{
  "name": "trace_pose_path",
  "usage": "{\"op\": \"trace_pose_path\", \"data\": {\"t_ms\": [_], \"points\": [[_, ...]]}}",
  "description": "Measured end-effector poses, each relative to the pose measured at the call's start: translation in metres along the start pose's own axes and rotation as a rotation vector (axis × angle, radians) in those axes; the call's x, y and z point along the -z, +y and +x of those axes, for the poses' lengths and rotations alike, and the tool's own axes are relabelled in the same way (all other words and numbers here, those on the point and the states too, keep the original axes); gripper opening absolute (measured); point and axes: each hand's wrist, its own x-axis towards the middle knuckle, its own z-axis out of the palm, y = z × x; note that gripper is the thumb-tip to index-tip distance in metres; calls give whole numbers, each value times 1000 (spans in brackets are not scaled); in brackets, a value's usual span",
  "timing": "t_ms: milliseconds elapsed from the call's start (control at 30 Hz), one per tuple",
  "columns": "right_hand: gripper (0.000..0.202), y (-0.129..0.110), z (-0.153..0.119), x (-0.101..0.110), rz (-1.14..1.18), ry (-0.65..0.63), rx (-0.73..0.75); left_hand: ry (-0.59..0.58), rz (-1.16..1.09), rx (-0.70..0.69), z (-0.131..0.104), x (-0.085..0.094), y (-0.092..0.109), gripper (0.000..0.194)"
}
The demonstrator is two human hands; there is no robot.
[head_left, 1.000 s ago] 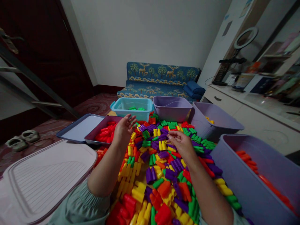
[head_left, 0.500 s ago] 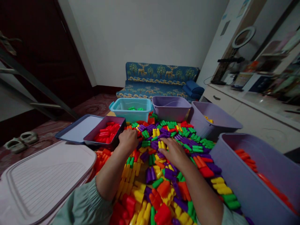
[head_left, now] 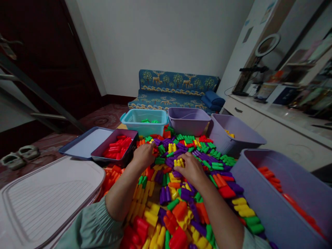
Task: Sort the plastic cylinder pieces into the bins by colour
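Note:
A heap of plastic building blocks [head_left: 181, 197], shaped like joined rounded pegs, spreads before me in red, yellow, green, purple and orange. My right hand [head_left: 192, 167] is closed around a yellow block [head_left: 178, 162], thumb on the near side and fingers on the far side. My left hand [head_left: 144, 156] reaches into the heap's left part, beside the dark box [head_left: 133, 147] of red blocks [head_left: 119, 147]. Its fingers are curled in and partly hidden, so what they hold, if anything, does not show.
Beyond the heap stand a turquoise bin [head_left: 142, 129] holding green blocks and a purple bin [head_left: 189, 126]. Two more bins line the right: one [head_left: 223, 138] with yellow blocks, a nearer one [head_left: 261, 200] with red-orange blocks. At left lie a pale lid [head_left: 52, 200] and a blue-rimmed lid [head_left: 88, 141].
The yellow block at my right hand is slightly lower in view and more plainly between thumb and fingers. My left hand has shifted slightly right. The view has tilted a little.

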Motion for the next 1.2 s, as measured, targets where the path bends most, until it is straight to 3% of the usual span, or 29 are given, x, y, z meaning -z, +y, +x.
{"op": "trace_pose_path", "data": {"t_ms": [133, 400, 600, 700, 767, 933, 1067, 1200], "points": [[17, 0, 0, 1, -18, 6, 36, 5, -8, -4, 0, -1, 0, 45], [23, 0, -1, 1, -7, 24, 30, 40, -19, -35, 2, -8, -1, 48], [20, -1, 1, 4, 137, 127, -27, 111, -104, -53, 5, -11, 0, 44], [21, 1, 3, 2, 363, 156, -64, 159, -350, -80, 7, -9, 4, 36], [23, 2, 5, 0, 562, 134, -68, 122, -683, -87, 9, -9, 8, 33], [39, -3, 5, 2, 1004, 61, -104, -168, -1522, 9, 8, -10, 23, 47], [50, -12, 3, 10, 1118, -13, -122, -281, -1768, 7, 3, -8, 33, 52], [58, -16, 1, 12, 1142, -30, -125, -272, -1795, 21, 1, -7, 35, 55]]}}
